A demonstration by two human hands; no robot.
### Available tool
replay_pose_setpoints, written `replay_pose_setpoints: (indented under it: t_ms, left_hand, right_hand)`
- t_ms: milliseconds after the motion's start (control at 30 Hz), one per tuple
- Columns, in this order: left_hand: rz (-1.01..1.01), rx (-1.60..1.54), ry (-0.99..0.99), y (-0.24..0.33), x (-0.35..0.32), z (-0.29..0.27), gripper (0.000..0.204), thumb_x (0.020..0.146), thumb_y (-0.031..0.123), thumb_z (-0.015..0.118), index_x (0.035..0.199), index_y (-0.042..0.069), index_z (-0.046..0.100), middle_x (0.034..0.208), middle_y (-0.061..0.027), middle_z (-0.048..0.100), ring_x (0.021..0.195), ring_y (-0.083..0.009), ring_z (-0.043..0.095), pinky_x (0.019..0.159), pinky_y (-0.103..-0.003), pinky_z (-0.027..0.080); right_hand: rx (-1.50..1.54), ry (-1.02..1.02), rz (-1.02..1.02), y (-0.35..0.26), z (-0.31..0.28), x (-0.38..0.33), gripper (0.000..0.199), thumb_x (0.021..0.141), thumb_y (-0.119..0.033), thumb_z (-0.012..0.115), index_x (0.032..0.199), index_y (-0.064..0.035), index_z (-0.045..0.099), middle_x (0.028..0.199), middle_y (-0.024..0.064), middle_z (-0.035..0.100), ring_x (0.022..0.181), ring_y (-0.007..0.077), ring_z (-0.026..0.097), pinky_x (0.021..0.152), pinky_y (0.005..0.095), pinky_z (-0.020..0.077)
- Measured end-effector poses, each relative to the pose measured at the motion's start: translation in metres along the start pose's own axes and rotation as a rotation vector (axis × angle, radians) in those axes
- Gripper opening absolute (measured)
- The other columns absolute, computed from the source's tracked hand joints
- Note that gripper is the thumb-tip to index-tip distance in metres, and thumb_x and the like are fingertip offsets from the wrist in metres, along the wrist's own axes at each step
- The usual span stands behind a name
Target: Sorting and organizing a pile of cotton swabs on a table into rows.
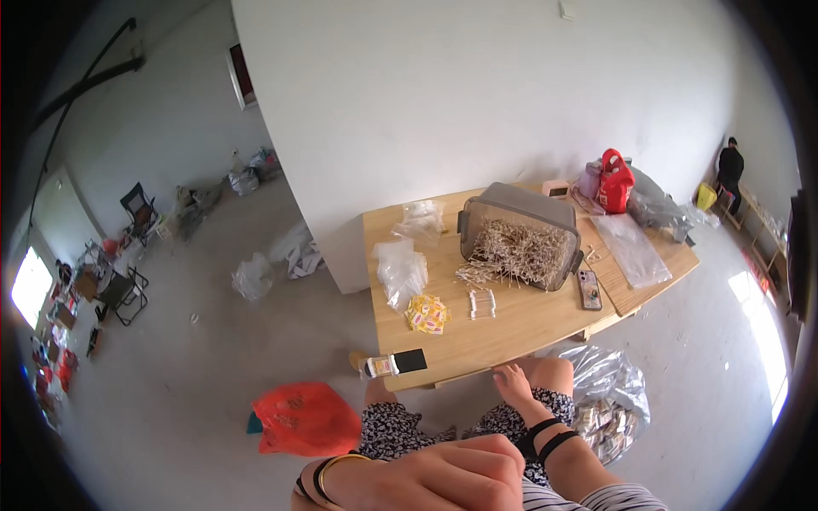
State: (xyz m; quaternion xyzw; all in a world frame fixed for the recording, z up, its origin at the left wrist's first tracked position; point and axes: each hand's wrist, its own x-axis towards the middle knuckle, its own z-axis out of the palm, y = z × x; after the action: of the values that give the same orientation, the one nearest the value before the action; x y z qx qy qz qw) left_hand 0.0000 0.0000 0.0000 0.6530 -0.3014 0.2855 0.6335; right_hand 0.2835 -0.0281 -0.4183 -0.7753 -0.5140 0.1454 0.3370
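Close to the camera, my left hand [460, 473] is raised with bent fingers. Whatever it may hold is hidden behind the knuckles. My right hand [514, 385] rests at the near edge of the wooden table [460, 353], its fingers stretched out and nothing visible in them. A grey plastic tub [520, 204] lies tipped on its side, with loose cotton swabs [521, 251] spilling from its mouth. A short row of swabs [482, 304] lies in front of it. To the left are a pile of small yellow cards [428, 313] and clear plastic bags [400, 274].
A phone [590, 290] lies right of the tub, near a clear sheet [632, 249] and a red bag [615, 183]. A black flat piece [410, 361] sits at the near left corner. Floor bags: orange-red [308, 417] left, a filled clear one [609, 417] right.
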Motion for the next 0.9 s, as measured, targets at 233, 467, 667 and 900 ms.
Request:
replay_pose_setpoints:
  t_ms: [233,467,667,900]
  left_hand:
    - [0.376,0.034,0.059,0.000,0.018,0.023,0.020,0.096,0.031,0.073,0.093,0.011,0.076,0.087,0.0013,0.075,0.072,-0.0121,0.062,0.072,-0.031,0.040]
    - [0.189,0.130,-0.002,0.016,0.014,0.008,0.019,0.097,0.030,0.069,0.092,0.011,0.070,0.091,-0.0061,0.071,0.082,-0.0204,0.066,0.086,-0.040,0.044]
    - [0.237,0.157,-0.094,0.002,0.022,0.016,0.028,0.099,0.037,0.069,0.087,0.012,0.070,0.084,0.0036,0.071,0.071,-0.0148,0.063,0.076,-0.033,0.043]
    - [0.031,0.230,-0.264,0.001,0.009,0.027,0.048,0.102,0.048,0.057,0.088,0.004,0.068,0.086,-0.0058,0.065,0.076,-0.0235,0.062,0.086,-0.041,0.044]
  right_hand:
    - [0.019,0.118,0.053,0.034,-0.007,-0.027,0.024,0.094,-0.026,0.064,0.101,-0.0041,0.071,0.099,0.0176,0.066,0.099,0.0373,0.064,0.089,0.0447,0.0524]
    - [-0.011,0.068,0.087,0.053,-0.005,-0.021,0.028,0.095,-0.030,0.061,0.093,-0.0032,0.069,0.102,0.0219,0.066,0.100,0.0431,0.062,0.089,0.0498,0.0515]
    - [-0.054,0.113,0.134,0.056,0.001,-0.014,0.037,0.095,-0.037,0.061,0.092,-0.0022,0.071,0.102,0.0236,0.068,0.102,0.0416,0.064,0.088,0.0487,0.0525]
    - [-0.010,0.044,0.033,0.054,0.007,-0.020,0.037,0.093,-0.037,0.061,0.085,-0.0024,0.073,0.082,0.0240,0.070,0.086,0.0433,0.069,0.079,0.0505,0.0553]
